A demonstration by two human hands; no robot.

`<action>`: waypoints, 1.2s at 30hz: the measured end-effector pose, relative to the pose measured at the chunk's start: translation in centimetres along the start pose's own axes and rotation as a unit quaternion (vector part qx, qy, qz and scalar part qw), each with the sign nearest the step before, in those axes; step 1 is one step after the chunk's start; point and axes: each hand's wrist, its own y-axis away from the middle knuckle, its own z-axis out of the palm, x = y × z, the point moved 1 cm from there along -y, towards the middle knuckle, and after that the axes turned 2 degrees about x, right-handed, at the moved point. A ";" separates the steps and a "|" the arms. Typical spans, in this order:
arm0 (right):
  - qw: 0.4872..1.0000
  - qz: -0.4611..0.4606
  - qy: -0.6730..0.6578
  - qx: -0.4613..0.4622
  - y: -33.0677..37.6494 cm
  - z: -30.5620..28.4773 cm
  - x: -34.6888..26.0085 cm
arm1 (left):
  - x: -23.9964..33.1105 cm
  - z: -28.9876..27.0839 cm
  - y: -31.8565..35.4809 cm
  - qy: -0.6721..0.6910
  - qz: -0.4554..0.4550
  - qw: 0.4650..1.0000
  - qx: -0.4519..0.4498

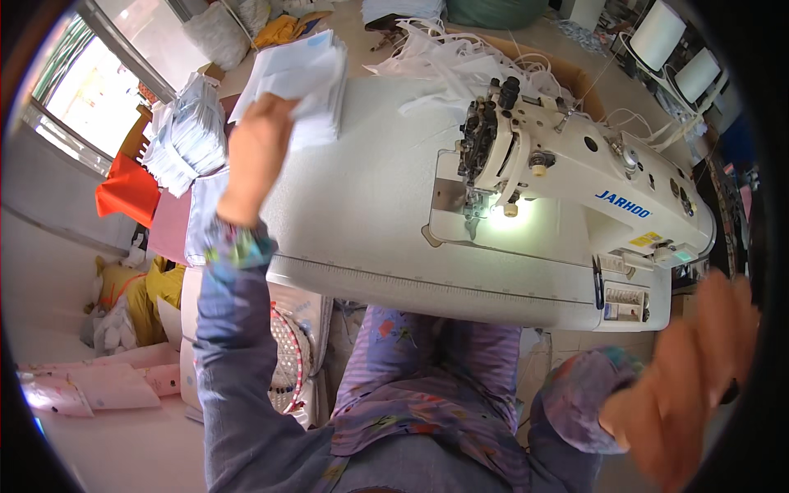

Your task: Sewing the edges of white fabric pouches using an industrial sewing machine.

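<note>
White sewing table [362, 205], window [90, 90] left, floor clutter [90, 386] (bags, prob. paper)

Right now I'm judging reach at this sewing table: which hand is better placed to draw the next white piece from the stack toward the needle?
Probably the left hand: it already rests on the stack of white pieces on the sewing table. The right hand is off the table's near right corner, empty.

Right hand [686, 386] motion-blurred, partly past frame edge; left hand's fingers [275, 111] hidden behind white fabric stack [308, 70].
</note>
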 end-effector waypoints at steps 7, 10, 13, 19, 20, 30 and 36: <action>0.902 0.402 0.143 0.075 1.7 0.8 18.7 | 17.8 -3.7 12.4 0.102 0.020 0.981 -0.164; 0.899 0.314 0.305 0.022 2.9 -0.6 22.9 | 22.1 -4.2 14.9 0.174 0.009 0.962 -0.209; 0.861 0.193 0.470 -0.016 3.7 -1.0 24.6 | 21.6 -4.2 14.6 0.269 0.005 0.928 -0.258; 0.883 0.153 0.444 0.013 5.2 -0.5 25.6 | 14.9 4.3 8.9 0.292 -0.063 0.934 -0.194; 0.883 0.128 0.451 0.016 5.3 -0.4 25.8 | 14.9 6.3 8.0 0.285 -0.054 0.946 -0.142; 0.881 0.159 0.445 0.011 5.3 -0.3 25.6 | 15.3 11.0 5.9 0.441 -0.127 0.833 -0.309; 0.878 0.093 0.465 0.059 5.2 0.3 25.3 | 16.4 11.9 5.8 0.339 -0.102 0.891 -0.282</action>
